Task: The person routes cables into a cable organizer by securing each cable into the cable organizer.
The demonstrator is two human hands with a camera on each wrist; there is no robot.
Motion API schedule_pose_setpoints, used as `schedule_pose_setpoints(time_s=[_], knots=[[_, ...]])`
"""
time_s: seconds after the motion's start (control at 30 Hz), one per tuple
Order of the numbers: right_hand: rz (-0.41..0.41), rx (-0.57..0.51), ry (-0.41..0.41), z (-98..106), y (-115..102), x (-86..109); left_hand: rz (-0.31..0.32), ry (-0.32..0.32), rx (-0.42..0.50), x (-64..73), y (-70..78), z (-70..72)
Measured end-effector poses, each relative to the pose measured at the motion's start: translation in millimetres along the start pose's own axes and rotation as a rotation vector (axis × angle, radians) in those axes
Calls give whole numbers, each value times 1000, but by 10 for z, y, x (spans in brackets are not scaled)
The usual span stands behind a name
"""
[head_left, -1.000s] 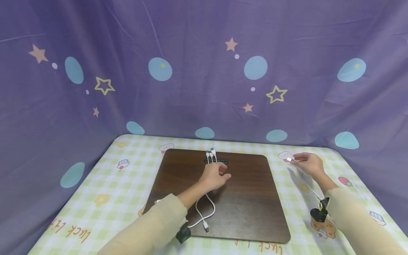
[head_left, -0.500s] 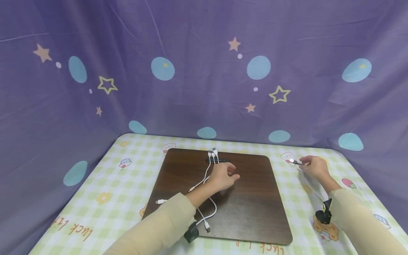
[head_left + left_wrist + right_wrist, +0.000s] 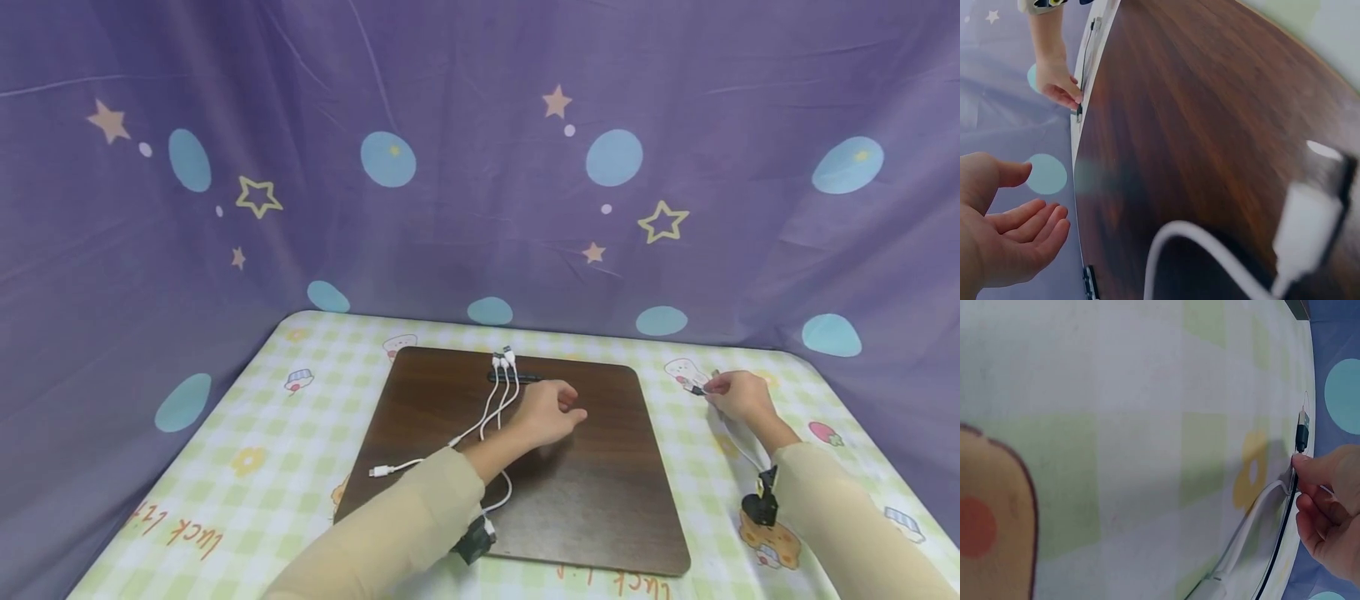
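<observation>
My right hand (image 3: 741, 395) pinches a black USB cable (image 3: 1288, 515) between thumb and finger, just behind its black-bodied plug (image 3: 1302, 430), at the right of the board. A white cable (image 3: 1262, 503) runs beside the black one there. My left hand (image 3: 551, 412) holds nothing; its fingers are loosely bent over the brown wooden board (image 3: 600, 483), palm toward the right. Just behind it lies a black cable clip strip (image 3: 529, 377), partly covered by the hand. Several white USB plugs (image 3: 501, 358) stick out past the strip, their cords running toward my left forearm.
A white connector (image 3: 381, 471) lies on the board's left part, and another white plug (image 3: 489, 529) shows beside the left wrist camera. The checkered tablecloth (image 3: 247, 400) surrounds the board. Behind the table hangs a purple curtain (image 3: 450, 233).
My left hand has moved to the right, away from the white plugs, uncovering more of their cords. The right hand has tilted the plug it holds downward, close to the cloth.
</observation>
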State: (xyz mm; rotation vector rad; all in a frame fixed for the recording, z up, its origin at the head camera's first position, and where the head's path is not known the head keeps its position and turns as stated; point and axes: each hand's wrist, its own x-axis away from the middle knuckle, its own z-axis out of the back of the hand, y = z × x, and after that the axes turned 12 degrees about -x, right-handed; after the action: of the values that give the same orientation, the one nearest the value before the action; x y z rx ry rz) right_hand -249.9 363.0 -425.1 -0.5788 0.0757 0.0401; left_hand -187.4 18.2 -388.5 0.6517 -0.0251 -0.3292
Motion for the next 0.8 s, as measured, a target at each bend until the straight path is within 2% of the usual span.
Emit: schedule_pose_setpoints(time_s=[0.17, 0.4, 0.8], knots=[[25, 5, 9, 9, 12, 29, -2, -18, 32, -57, 103, -66], [39, -14, 10, -1, -12, 78, 30, -38, 70, -134, 199, -184], [74, -37, -52, 153, -116, 157, 69, -65, 126, -244, 293, -301]])
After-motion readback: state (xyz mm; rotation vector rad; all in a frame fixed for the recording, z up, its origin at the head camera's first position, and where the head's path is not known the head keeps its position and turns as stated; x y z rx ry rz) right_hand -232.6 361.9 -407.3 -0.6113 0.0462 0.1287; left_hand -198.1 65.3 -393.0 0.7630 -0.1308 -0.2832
